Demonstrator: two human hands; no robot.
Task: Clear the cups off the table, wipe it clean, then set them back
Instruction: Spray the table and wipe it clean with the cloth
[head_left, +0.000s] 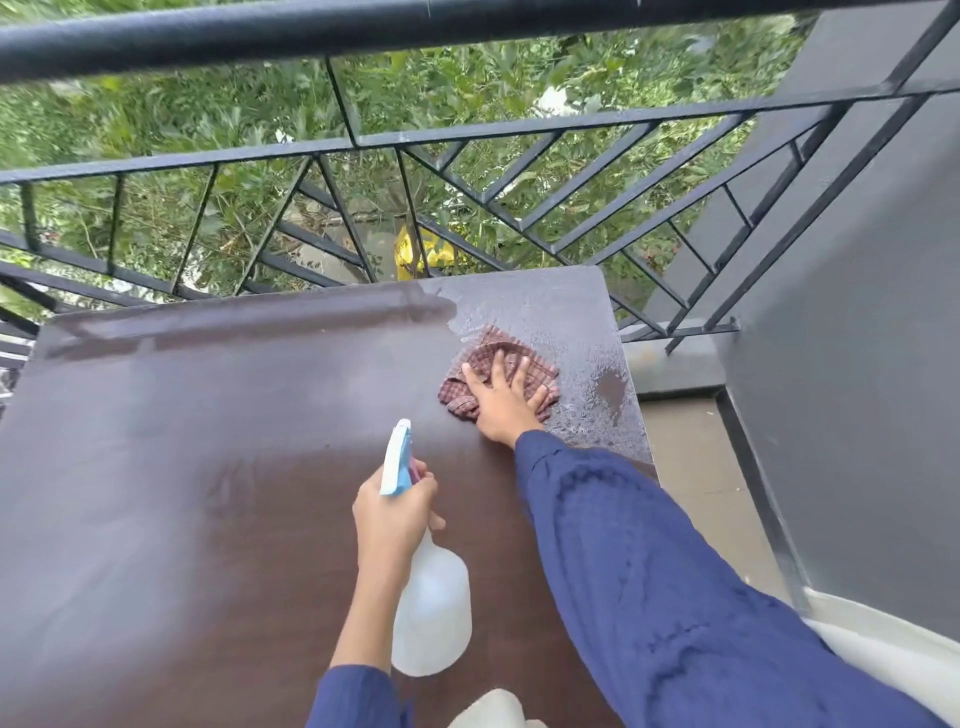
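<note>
where droplets bead, the brown table (208, 467) meets a balcony railing (467, 135).

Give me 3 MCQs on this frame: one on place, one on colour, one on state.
1. Where on the table is the cloth?
A. near left corner
B. far right part
C. hanging off the near edge

2. What colour is the spray bottle's nozzle head?
A. light blue
B. red
C. black

3. What is the surface beside the cloth like?
A. dry and dusty
B. covered with cups
C. wet with droplets

Key:
1 B, the right hand presses the cloth flat near the far right corner.
2 A, the head above the left hand is light blue with a bit of pink.
3 C, beads and a puddle shine on the right side, and no cups are in view.
</note>
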